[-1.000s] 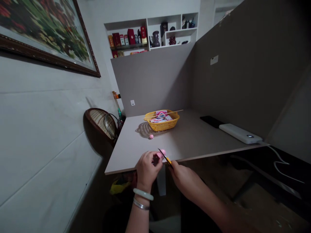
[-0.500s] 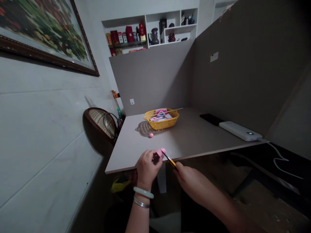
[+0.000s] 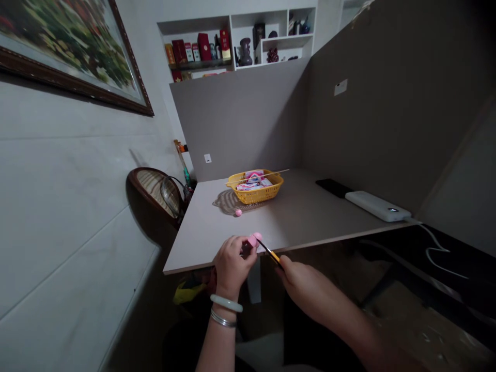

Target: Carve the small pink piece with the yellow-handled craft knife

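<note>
While a pink piece is gripped by the left-hand fingers and a yellow-handled knife is pinched by the right-hand fingers, a pink bead lies apart on the worktop.

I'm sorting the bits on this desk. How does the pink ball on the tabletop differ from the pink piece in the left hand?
The pink ball lies on the tabletop at the edge of a woven mat, while the pink piece is held in the left hand. The ball looks smaller and round; the piece looks larger and lumpier. No tool is near the ball, whereas the dark tip of a yellow-handled tool reaches the piece. Both are bright pink.
</note>
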A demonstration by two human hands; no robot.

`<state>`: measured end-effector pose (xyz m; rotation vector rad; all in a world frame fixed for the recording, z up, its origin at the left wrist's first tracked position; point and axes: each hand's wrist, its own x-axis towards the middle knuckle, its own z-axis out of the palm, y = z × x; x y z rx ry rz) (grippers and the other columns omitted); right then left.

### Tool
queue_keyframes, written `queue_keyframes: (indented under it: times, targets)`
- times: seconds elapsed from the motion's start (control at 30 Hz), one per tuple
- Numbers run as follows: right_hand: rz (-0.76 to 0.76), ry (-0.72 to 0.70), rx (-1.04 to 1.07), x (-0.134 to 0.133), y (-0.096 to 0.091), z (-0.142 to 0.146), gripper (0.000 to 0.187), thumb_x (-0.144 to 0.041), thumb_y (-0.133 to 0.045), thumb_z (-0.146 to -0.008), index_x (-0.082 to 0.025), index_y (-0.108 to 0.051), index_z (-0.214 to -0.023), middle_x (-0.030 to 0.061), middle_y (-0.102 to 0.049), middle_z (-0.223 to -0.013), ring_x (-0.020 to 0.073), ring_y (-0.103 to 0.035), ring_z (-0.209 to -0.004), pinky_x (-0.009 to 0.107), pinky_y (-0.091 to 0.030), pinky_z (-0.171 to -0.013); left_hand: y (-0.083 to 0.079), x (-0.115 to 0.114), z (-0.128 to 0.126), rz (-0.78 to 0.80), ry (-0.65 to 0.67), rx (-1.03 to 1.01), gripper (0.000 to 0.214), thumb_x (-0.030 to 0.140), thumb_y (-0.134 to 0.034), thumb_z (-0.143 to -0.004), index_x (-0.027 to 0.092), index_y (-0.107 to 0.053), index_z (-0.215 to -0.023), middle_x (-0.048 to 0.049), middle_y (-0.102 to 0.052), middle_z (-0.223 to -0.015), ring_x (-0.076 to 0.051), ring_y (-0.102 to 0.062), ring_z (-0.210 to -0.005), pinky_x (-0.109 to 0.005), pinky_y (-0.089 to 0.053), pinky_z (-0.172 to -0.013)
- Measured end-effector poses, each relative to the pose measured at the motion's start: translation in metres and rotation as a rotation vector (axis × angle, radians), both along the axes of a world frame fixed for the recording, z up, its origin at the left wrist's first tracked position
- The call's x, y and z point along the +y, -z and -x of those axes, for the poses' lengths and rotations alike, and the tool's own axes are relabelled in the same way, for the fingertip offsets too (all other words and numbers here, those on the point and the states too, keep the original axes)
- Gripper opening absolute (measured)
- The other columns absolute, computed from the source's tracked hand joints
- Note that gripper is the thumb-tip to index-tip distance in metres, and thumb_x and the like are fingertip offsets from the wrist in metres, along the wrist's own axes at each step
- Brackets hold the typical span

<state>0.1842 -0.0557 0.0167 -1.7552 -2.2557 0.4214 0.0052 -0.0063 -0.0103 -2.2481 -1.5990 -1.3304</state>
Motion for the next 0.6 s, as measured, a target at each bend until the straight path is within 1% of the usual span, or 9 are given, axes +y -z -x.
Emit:
queue_keyframes:
  times: [0.13,0.2,0.3,0.37,0.53,0.6]
  targets:
    - [-0.040,-0.009,-0.044,0.012,-0.001,0.008,0.023,-0.028,-0.032,-0.096,-0.019,-0.053,-0.091,0.0079,-0.070,-0.086,0.0191,-0.066,-0.075,0.026,-0.024,-0.055,0.000,0.000,0.000,0.001,-0.009,-0.001,0.011,0.025,-0.060,-0.080,0.022,-0.060,-0.090,-0.0005,-0.062,-0.082,-0.015,-0.057,-0.076,-0.027,-0.044,-0.071]
    - [-0.035,-0.022,-0.027,0.009,-0.001,0.006,0.023,-0.028,-0.032,-0.096,-0.019,-0.052,-0.089,0.0073,-0.069,-0.084,0.0189,-0.066,-0.075,0.026,-0.025,-0.055,0.000,0.000,0.000,-0.004,-0.004,-0.007,0.011,0.024,-0.061,-0.079,0.022,-0.060,-0.090,-0.0005,-0.062,-0.083,-0.015,-0.057,-0.077,-0.027,-0.044,-0.071]
    - [-0.005,-0.020,0.007,0.000,0.002,-0.001,0.023,-0.028,-0.032,-0.096,-0.020,-0.051,-0.086,0.0054,-0.069,-0.080,0.0181,-0.066,-0.072,0.026,-0.026,-0.055,-0.001,-0.001,-0.001,-0.003,0.005,-0.012,0.012,0.025,-0.061,-0.080,0.022,-0.060,-0.091,-0.0008,-0.062,-0.084,-0.015,-0.056,-0.077,-0.027,-0.044,-0.071]
    - [-0.005,-0.010,0.000,-0.002,0.002,-0.002,0.022,-0.028,-0.032,-0.096,-0.020,-0.051,-0.087,0.0055,-0.069,-0.079,0.0184,-0.066,-0.072,0.026,-0.026,-0.056,-0.001,0.000,-0.001,-0.006,0.007,-0.017,0.011,0.025,-0.060,-0.080,0.022,-0.061,-0.090,-0.0012,-0.062,-0.084,-0.015,-0.056,-0.077,-0.027,-0.044,-0.070]
    - [-0.048,-0.009,-0.076,0.012,-0.002,0.009,0.025,-0.029,-0.031,-0.097,-0.018,-0.053,-0.093,0.0092,-0.070,-0.086,0.0204,-0.067,-0.075,0.027,-0.025,-0.054,0.000,0.001,0.000,-0.010,-0.026,0.007,0.010,0.027,-0.060,-0.080,0.021,-0.061,-0.089,-0.0013,-0.062,-0.082,-0.015,-0.056,-0.074,-0.027,-0.043,-0.067]
    - [-0.047,-0.017,-0.062,0.010,-0.003,0.008,0.024,-0.028,-0.031,-0.097,-0.019,-0.053,-0.092,0.0087,-0.070,-0.086,0.0201,-0.067,-0.075,0.027,-0.025,-0.054,0.000,0.001,0.000,-0.004,-0.029,0.013,0.011,0.027,-0.060,-0.080,0.022,-0.061,-0.089,-0.0008,-0.063,-0.082,-0.015,-0.056,-0.074,-0.026,-0.043,-0.067]
